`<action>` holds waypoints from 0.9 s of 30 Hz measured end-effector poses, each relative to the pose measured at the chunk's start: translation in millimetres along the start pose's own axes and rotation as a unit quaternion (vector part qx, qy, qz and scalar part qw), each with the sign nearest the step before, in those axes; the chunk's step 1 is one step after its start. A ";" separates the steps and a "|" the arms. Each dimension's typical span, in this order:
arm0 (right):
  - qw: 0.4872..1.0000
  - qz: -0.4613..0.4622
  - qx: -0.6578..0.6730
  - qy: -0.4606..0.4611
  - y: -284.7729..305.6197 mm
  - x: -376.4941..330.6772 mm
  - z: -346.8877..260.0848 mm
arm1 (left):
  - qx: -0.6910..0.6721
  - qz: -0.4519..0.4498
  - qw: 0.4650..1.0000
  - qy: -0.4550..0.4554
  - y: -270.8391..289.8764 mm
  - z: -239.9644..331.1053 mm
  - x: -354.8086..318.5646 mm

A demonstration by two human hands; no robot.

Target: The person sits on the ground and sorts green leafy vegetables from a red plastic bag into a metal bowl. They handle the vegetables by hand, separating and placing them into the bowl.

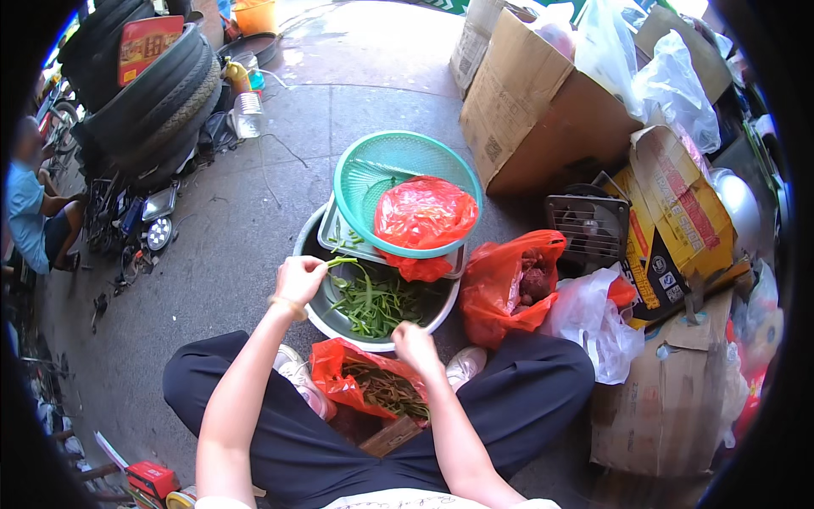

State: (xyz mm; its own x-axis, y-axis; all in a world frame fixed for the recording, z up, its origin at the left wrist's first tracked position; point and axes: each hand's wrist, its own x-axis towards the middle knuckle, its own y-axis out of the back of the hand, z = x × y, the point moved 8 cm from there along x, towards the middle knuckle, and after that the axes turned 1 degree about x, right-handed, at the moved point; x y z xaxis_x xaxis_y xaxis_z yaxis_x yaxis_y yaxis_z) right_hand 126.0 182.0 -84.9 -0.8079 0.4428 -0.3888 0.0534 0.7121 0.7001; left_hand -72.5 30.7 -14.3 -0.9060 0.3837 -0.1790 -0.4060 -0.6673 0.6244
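My left hand (301, 282) is closed in a pinch on a green vegetable stem (341, 260), over the left side of a wide basin (317, 317). Leafy greens (373, 304) lie heaped in that basin. My right hand (415, 346) is at the basin's near rim, its fingers drawn together; whatever they hold is hidden. Just below it, between my feet, an open red plastic bag (332, 373) contains brownish-green stems (386, 388). A green colander (356, 191) with a red plastic bundle (426, 212) in it rests on a pale tray (329, 231) across the basin's far side.
Right of the basin stand a red bag (489, 293) of dark reddish lumps, a white plastic bag (593, 339) and a fan-like grille (587, 227). Cardboard boxes (517, 93) rise behind. Stacked tyres (161, 110) stand at far left, near a seated person (38, 204) in blue.
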 end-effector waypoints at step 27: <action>0.968 -0.207 -0.132 -0.043 -136.3 -40.9 85.8 | 0.214 -0.226 0.944 0.106 -192.2 -179.0 -144.1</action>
State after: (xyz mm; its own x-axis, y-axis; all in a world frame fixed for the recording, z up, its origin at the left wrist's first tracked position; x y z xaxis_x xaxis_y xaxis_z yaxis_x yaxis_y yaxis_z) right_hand 202.1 113.6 -215.8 -0.6754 0.2003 -0.7097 -0.4260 0.6797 0.5972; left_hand 114.6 -10.6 -244.6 -0.6745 0.4001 -0.6205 -0.7118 -0.1293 0.6904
